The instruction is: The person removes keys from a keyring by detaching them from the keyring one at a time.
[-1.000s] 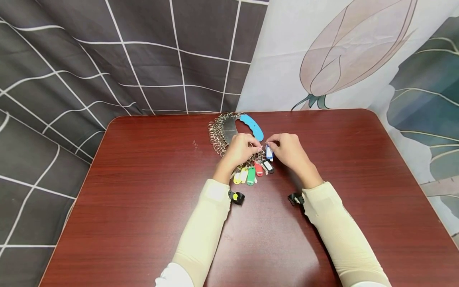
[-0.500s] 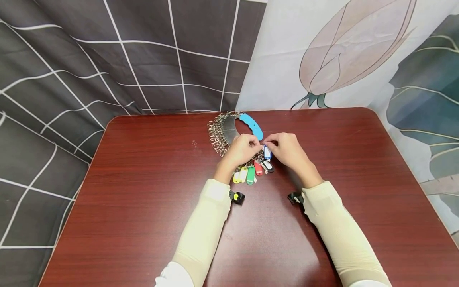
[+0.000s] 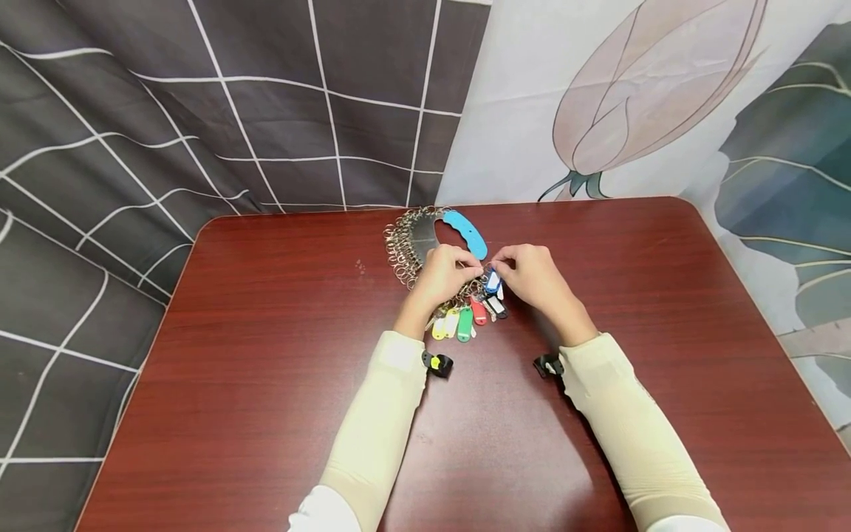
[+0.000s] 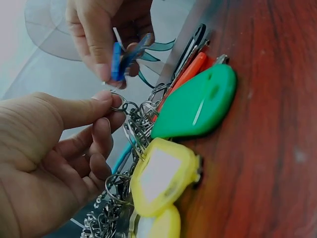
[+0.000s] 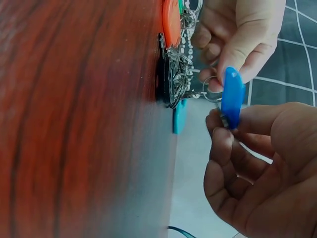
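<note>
My left hand (image 3: 442, 278) pinches a small metal split ring (image 4: 119, 102) between thumb and forefinger, at the near right part of a curved metal key holder (image 3: 422, 236). Close beside it, my right hand (image 3: 533, 275) pinches a blue key tag (image 5: 232, 96) that has a key with it; just where its fingertips grip is partly hidden. The tag hangs just off the left fingertips. On the holder's near side lie a green key tag (image 4: 198, 104), a yellow key tag (image 4: 161, 173), a second yellow one, a red tag (image 3: 479, 311) and a black tag (image 3: 496, 306).
The holder has a blue handle (image 3: 467, 233) and many linked rings along its edge (image 3: 395, 251). It lies near the far edge of a reddish-brown table (image 3: 299, 310). Behind hangs a grey checked curtain (image 3: 266, 111) beside a flower-patterned one (image 3: 598, 111).
The blue tag has shifted slightly left toward the left hand and now tilts. Both hands stay almost in place, and the other tags lie as before.
</note>
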### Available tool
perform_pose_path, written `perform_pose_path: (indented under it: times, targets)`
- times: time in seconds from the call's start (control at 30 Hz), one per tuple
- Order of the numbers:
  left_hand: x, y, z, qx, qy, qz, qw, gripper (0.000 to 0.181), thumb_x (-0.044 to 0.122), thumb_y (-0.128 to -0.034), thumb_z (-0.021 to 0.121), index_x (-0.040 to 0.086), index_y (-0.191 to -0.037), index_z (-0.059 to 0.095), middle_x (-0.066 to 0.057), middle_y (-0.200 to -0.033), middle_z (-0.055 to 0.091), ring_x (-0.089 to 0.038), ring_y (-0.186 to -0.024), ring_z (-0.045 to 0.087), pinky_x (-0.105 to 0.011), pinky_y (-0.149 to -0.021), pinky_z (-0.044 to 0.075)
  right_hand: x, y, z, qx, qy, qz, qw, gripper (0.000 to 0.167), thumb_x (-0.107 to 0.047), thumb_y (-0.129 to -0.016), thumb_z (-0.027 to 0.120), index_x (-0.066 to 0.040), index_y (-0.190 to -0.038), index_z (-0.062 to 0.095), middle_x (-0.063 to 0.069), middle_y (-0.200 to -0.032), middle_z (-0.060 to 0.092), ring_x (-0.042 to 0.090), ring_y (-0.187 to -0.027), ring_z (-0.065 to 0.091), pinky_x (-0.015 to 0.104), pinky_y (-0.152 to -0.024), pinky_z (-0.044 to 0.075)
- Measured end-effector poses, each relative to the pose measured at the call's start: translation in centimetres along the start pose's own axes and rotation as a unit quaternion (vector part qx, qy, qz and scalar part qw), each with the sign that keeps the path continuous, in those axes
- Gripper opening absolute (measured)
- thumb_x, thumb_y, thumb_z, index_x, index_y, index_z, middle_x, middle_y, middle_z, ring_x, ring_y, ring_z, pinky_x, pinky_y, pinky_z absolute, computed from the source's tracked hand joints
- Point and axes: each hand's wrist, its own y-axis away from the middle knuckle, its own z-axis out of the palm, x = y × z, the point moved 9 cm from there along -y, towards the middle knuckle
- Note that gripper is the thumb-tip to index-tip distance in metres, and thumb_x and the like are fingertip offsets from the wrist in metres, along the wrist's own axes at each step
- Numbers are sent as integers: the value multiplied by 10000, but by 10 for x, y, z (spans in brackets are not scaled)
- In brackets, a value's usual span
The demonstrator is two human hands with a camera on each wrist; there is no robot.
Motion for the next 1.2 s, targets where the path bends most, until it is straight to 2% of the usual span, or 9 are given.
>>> perform_pose_path:
  times: [0.13,0.27,0.5,0.67,0.87,1.07,1.2]
  targets:
    - [-3,1,-2,6,183,-88,9998,87,193,-922,787,126,-951,834,-29,-984,797,-119,-820,695,-268,-788,542,5,0,0,-34,46,130,9999,175,-145,-996,647,-58,-962,796,91,-814,736,239,-712,582,345,-662,440]
    - [-3,1,-2,-3,301,-151,9994,73,172,-921,786,114,-934,829,-29,-926,794,-101,-772,680,-243,-743,535,7,1,-5,98,5,118,9999,174,-136,-999,634,-61,-967,788,94,-824,736,241,-700,577,349,-664,438]
    - [8,1,6,-140,-207,102,9996,75,168,-929,770,117,-887,806,-12,-874,772,-114,-776,667,-237,-747,521,9,3,-22,589,-105,-36,9982,137,-111,-997,623,-55,-980,747,147,-927,719,290,-791,589,409,-737,460]
    - [13,2,14,-293,-502,152,9982,74,163,-936,760,110,-897,792,-21,-848,752,-137,-790,659,-237,-748,505,12,3,-34,943,-183,-39,9954,113,-97,-981,642,-33,-978,736,177,-976,663,320,-855,569,448,-796,441]
    - [17,2,18,-249,-845,269,9957,86,170,-942,756,125,-880,795,-15,-844,727,-142,-823,648,-246,-768,501,18,4,-45,1117,-206,79,9935,122,-96,-987,637,-26,-972,736,174,-936,639,309,-824,555,428,-767,418]
    - [19,3,19,-241,-782,307,9962,111,169,-952,741,123,-1017,817,-51,-979,721,-180,-945,655,-293,-858,513,29,6,-50,1034,-164,246,9942,138,-130,-1004,632,-39,-998,736,168,-948,656,291,-820,554,401,-737,412]
    - [17,3,19,-304,-654,220,9972,160,139,-959,725,119,-1096,804,-57,-993,725,-181,-938,656,-284,-839,518,37,7,-54,1013,-187,326,9941,148,-149,-1014,624,-48,-1014,731,166,-956,674,288,-817,549,389,-723,411]
